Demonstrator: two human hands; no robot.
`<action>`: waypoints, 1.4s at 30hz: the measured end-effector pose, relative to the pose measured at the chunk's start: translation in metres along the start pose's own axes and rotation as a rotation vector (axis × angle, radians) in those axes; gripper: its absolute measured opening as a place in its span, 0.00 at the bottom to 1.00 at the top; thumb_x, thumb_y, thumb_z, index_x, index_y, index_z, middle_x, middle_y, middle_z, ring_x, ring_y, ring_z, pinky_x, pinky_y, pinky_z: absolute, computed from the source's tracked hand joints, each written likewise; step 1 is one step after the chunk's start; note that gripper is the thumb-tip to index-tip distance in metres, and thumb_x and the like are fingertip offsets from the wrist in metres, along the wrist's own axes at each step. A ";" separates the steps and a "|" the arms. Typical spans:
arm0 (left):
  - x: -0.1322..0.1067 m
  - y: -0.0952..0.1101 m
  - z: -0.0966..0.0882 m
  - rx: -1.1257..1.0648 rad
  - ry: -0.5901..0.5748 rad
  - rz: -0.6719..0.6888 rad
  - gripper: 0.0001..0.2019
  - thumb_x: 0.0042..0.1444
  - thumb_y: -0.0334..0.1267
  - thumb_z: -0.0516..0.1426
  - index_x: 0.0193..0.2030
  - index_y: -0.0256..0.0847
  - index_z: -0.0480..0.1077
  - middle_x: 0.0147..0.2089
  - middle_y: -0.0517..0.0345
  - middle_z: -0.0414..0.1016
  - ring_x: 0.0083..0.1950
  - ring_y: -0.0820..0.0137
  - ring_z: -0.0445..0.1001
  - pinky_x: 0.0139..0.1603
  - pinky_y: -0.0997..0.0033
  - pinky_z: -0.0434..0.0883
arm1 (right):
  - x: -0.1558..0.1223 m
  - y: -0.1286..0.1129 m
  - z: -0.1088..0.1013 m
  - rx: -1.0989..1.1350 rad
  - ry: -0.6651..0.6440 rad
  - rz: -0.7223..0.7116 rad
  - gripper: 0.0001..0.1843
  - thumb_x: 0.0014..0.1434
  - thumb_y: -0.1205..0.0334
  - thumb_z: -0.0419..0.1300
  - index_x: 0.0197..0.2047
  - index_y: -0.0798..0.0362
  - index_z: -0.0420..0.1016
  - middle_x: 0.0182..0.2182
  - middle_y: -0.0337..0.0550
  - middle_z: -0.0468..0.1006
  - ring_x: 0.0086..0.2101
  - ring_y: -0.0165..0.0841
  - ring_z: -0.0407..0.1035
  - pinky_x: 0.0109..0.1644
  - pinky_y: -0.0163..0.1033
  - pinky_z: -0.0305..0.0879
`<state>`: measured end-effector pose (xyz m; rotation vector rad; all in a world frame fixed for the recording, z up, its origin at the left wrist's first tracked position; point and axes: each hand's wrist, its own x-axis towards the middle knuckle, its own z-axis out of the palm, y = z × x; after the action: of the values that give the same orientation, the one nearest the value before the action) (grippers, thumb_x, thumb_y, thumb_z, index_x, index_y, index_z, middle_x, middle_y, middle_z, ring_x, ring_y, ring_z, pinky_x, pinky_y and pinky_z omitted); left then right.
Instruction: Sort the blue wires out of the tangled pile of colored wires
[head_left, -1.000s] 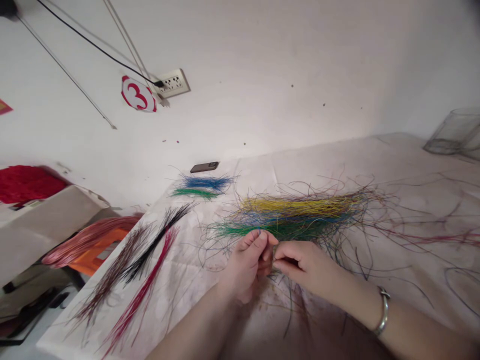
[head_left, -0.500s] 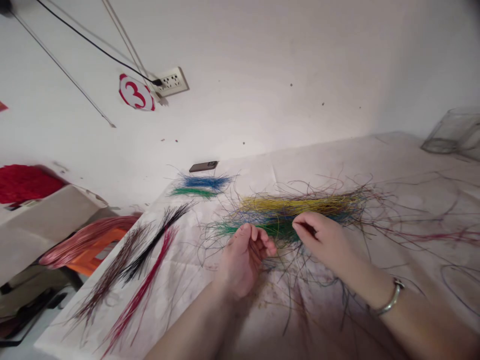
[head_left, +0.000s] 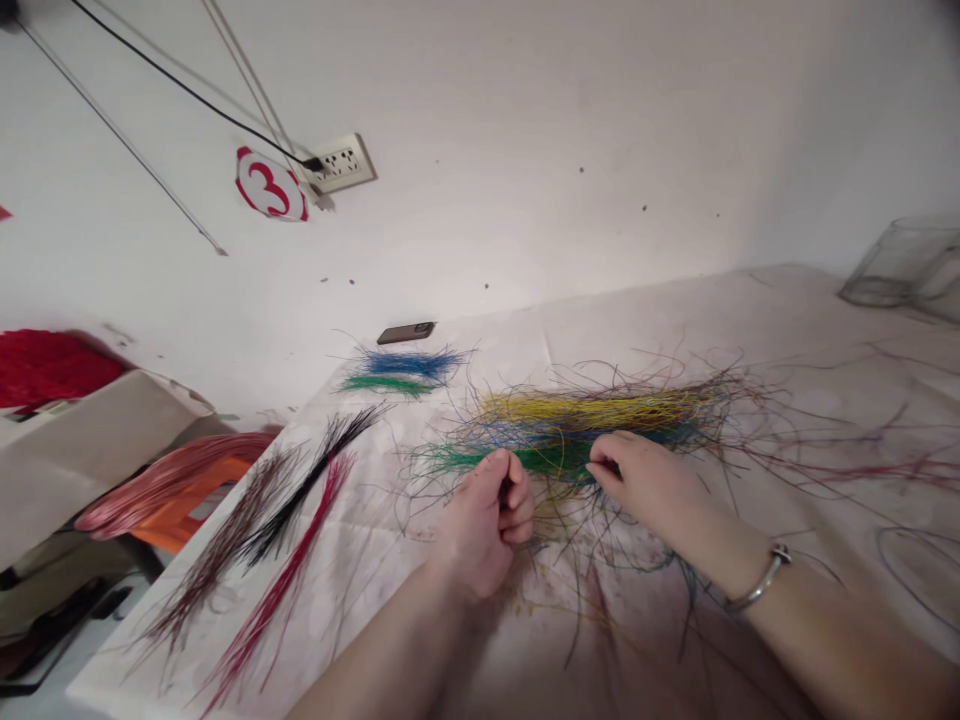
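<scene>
My left hand is closed just in front of the green wires, fingers curled and thumb pressed to the index finger. Whatever it may hold is too thin to make out. Thumb and fingertips of my right hand come together in a pinch over the right part of the green wire bundle; any strand between them is too fine to see. Behind the hands lie a yellow wire bundle and blue wires, their loose ends tangled and spread out.
At the left lie brown wires, black wires and red wires. Farther back are a blue bundle, a small green bundle and a phone. A clear glass container stands back right. Pink wire rests on an orange stool.
The fingers of my left hand have curled from partly spread to closed. My right hand has shifted slightly and stays pinched at the green wires.
</scene>
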<state>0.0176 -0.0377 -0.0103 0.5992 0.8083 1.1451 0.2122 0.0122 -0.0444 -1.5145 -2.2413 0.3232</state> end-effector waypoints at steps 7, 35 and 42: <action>0.000 -0.001 0.000 -0.005 -0.002 -0.022 0.13 0.61 0.41 0.49 0.28 0.39 0.57 0.21 0.67 0.51 0.18 0.82 0.40 0.17 0.79 0.38 | 0.000 -0.001 0.001 0.008 -0.050 0.029 0.06 0.54 0.70 0.54 0.27 0.52 0.67 0.26 0.39 0.72 0.27 0.30 0.65 0.30 0.35 0.52; -0.003 0.000 0.000 0.089 -0.049 -0.041 0.12 0.55 0.44 0.57 0.30 0.37 0.63 0.21 0.70 0.48 0.19 0.82 0.39 0.17 0.80 0.39 | -0.007 -0.025 -0.012 0.369 0.129 -0.049 0.05 0.57 0.65 0.54 0.29 0.50 0.65 0.25 0.37 0.70 0.26 0.30 0.63 0.30 0.35 0.58; -0.004 -0.005 0.000 0.138 -0.082 -0.053 0.13 0.52 0.43 0.62 0.40 0.38 0.69 0.19 0.72 0.43 0.20 0.81 0.38 0.18 0.79 0.40 | -0.014 -0.036 -0.012 0.377 0.103 -0.242 0.06 0.58 0.69 0.54 0.30 0.51 0.65 0.27 0.37 0.69 0.27 0.28 0.62 0.30 0.34 0.56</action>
<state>0.0196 -0.0433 -0.0128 0.7303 0.8321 1.0152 0.1923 -0.0155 -0.0216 -1.0330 -2.1068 0.5434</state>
